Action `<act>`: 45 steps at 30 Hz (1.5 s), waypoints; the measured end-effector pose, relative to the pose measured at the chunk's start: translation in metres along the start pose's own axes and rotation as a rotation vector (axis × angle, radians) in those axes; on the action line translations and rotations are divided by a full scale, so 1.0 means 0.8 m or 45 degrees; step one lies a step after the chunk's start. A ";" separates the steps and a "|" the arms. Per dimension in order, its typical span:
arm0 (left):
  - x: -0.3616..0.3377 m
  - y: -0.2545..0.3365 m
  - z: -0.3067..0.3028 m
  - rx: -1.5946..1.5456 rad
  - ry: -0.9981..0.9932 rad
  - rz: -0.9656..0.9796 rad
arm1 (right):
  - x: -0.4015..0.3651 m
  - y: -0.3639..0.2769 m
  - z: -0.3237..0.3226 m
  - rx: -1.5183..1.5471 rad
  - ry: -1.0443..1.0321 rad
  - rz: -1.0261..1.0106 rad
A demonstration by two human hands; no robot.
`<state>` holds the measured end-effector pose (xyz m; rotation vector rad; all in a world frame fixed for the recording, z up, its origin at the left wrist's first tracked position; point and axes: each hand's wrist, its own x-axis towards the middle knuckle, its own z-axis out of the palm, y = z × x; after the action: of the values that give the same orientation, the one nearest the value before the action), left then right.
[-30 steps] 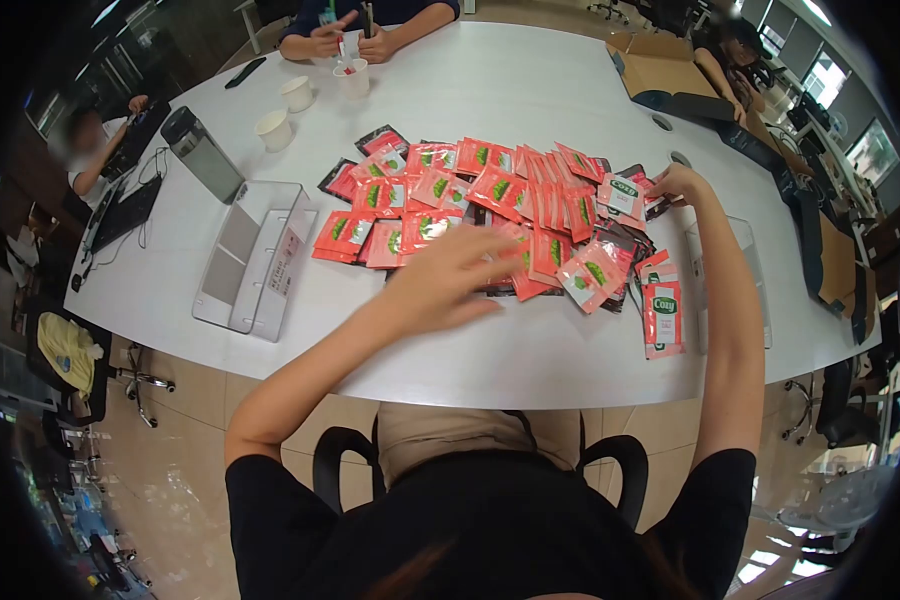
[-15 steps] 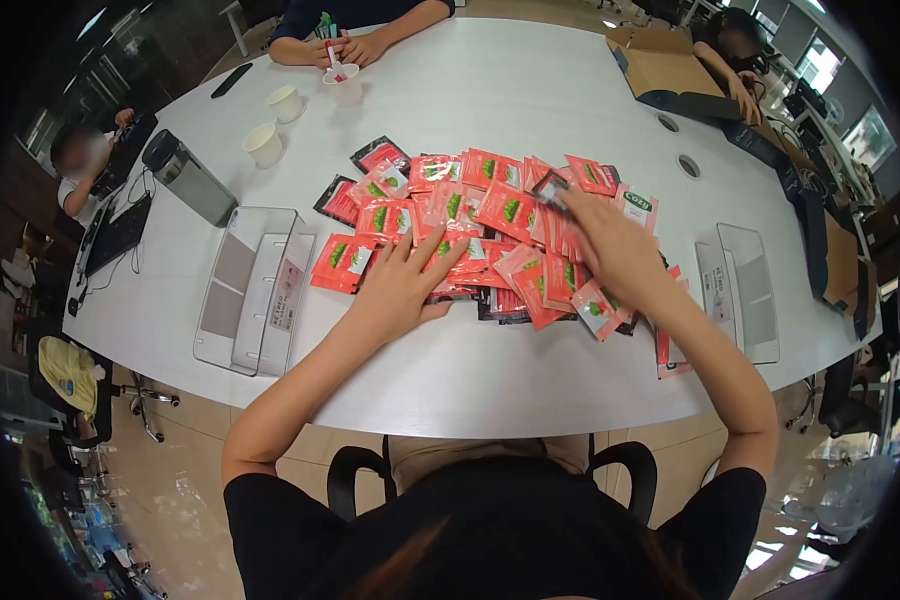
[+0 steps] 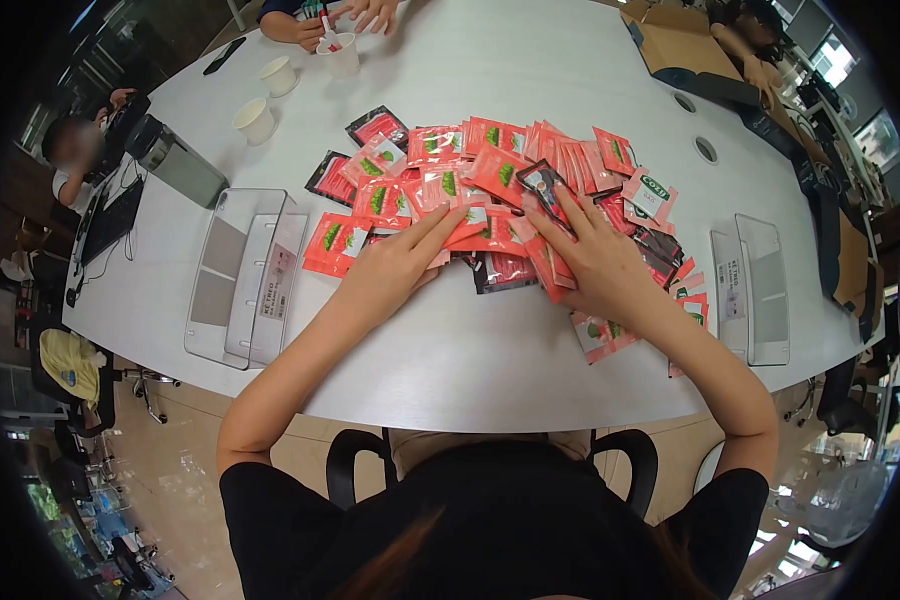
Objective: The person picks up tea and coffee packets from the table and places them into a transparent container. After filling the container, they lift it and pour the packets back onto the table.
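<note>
A spread pile of small red packets (image 3: 498, 170) with green pictures lies on the white table, several of them overlapping. My left hand (image 3: 395, 268) rests on the pile's near left side, its fingers stretched out over the packets. Across the right part lies my right hand (image 3: 610, 268), with its fingers spread on red packets. Close to its fingertips is a black-edged packet (image 3: 540, 182). A pale packet marked COZY (image 3: 651, 194) sits beyond this hand. Near my right wrist is another packet (image 3: 602, 337). Packets directly beneath both palms are hidden.
Clear plastic holders stand left (image 3: 276, 290) and right (image 3: 732, 290) of the pile. A bottle (image 3: 182, 168), paper cups (image 3: 256, 122) and a phone (image 3: 225, 56) are farther off. Another person's hand (image 3: 370, 12) is near a cup with pens. Cardboard boxes (image 3: 685, 50) line the right edge.
My right hand has come nearer and slightly left, pushing packets inward; the pile's right side is rearranged. My left hand's fingers have drawn closer together. The other person's hands have moved apart.
</note>
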<state>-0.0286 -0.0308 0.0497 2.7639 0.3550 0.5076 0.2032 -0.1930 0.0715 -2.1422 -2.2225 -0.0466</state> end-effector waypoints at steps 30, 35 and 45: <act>-0.025 -0.023 -0.016 -0.648 0.433 -0.699 | 0.101 0.094 -0.051 0.350 0.655 0.167; -0.033 -0.028 -0.024 -0.154 0.374 -0.652 | 0.134 0.108 0.008 0.045 0.181 0.038; -0.034 -0.033 -0.029 0.269 0.545 -0.441 | 0.117 0.073 -0.017 0.192 -0.168 -0.081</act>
<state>-0.0670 -0.0084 0.0526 2.6791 1.0161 1.0154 0.2581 -0.0982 0.0902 -2.0514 -2.2813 0.2591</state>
